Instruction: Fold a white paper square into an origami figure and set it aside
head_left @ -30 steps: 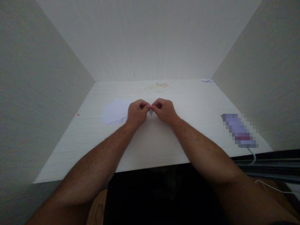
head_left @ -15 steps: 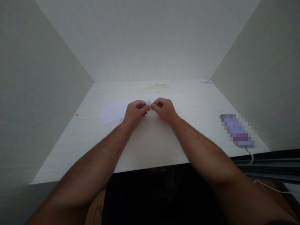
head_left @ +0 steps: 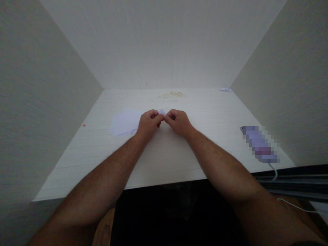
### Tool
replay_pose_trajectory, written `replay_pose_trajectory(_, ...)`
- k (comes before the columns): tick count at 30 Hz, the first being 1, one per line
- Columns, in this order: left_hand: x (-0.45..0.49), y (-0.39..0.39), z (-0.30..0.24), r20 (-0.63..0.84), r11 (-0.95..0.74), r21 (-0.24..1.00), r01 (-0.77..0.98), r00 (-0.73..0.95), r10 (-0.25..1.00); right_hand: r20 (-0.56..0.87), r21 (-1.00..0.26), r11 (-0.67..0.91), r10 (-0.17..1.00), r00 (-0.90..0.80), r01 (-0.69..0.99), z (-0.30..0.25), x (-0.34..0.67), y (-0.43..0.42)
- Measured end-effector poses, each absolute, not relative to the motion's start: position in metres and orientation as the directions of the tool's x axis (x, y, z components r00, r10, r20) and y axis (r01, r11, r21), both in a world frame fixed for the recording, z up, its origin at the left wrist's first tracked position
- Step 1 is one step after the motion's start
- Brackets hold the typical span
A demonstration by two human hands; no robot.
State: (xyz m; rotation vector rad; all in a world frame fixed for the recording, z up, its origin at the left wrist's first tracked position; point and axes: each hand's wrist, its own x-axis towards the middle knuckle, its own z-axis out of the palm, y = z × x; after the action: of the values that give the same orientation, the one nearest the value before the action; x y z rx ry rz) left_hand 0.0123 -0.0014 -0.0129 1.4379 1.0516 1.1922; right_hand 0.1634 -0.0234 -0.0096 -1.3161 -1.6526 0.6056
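Observation:
A small piece of white paper (head_left: 162, 111) is pinched between my two hands above the middle of the table. My left hand (head_left: 150, 121) is closed on its left side, thumb on top. The thumb and fingertips of my right hand (head_left: 178, 121) close on its right edge, almost touching the left fingertips. Much of the paper is hidden by my fingers, and its folds are too small to make out. Left of my left hand, white paper sheets (head_left: 124, 121) lie flat on the table, partly behind my wrist.
On the right of the white table (head_left: 164, 160) lies a blurred-out phone-like device (head_left: 260, 145) with a white cable (head_left: 275, 173). A bit of paper (head_left: 224, 89) sits in the far right corner. A small orange spot (head_left: 84, 125) marks the left side. Walls enclose three sides.
My right fingertips have shifted slightly left and down, nearer the left ones. Both hands keep their pinch on the small paper.

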Motion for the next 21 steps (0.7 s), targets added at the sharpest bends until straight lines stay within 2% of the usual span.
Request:
replay_pose_trajectory(9, 0.012, 0.0003, -0.0132, 0.179, -0.176, 0.984, -0.039, 0.106, 0.978, 0.303, -0.87, 0.292, 0.952, -0.037, 0.397, -0.0103, 0.1604, -0.0259)
replay_pose_trajectory(21, 0.0142, -0.0049, -0.004, 0.127, -0.105, 0.985, -0.138, 0.163, 0.978, 0.366, -0.801, 0.332, 0.93, -0.03, 0.498, -0.0042, 0.1635, -0.0295)
